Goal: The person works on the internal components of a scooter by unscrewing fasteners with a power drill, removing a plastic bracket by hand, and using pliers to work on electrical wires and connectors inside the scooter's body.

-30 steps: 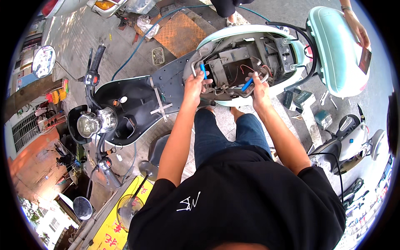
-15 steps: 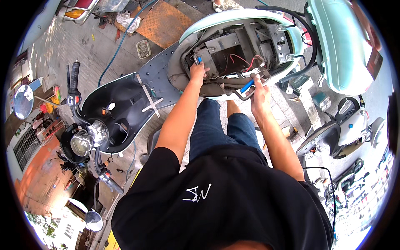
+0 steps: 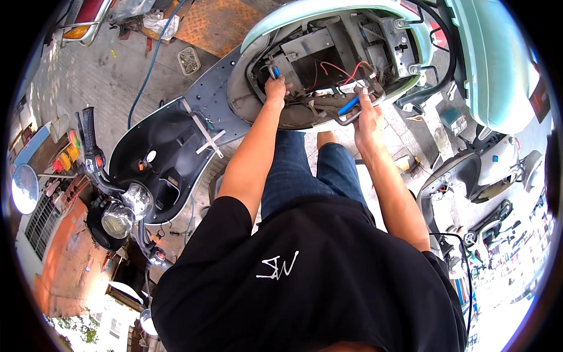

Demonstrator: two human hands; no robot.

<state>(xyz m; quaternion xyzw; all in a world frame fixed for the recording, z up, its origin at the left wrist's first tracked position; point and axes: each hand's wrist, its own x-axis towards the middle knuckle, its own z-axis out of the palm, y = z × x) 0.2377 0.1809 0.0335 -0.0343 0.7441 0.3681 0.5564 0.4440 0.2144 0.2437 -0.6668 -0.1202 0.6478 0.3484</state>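
A mint-green scooter body [image 3: 296, 16] lies open in front of me, its under-seat frame showing. At the left part of the opening my left hand [image 3: 275, 92] is closed on a small blue-handled tool [image 3: 276, 71]; the tool's working end is hidden in the frame. By the near right edge, my right hand [image 3: 368, 124] is closed on a thicker blue-handled tool [image 3: 349, 105], lying against a bent metal bar [image 3: 335, 119]. Between and beyond my hands, red wires [image 3: 346, 76] loop over the cavity. The exact kind of either tool cannot be made out.
The footboard [image 3: 206, 88] and black front shell [image 3: 158, 155] with handlebar grip [image 3: 89, 123] extend left, a metal cross-shaped piece [image 3: 205, 132] on them. A mint-green panel [image 3: 489, 64] stands at far right. A small tray [image 3: 189, 61] and blue hose [image 3: 149, 70] lie on the ground.
The view has shifted slightly, so the scooter sits a little higher and further left in it. Both hands keep their grips, with hardly any movement against the frame.
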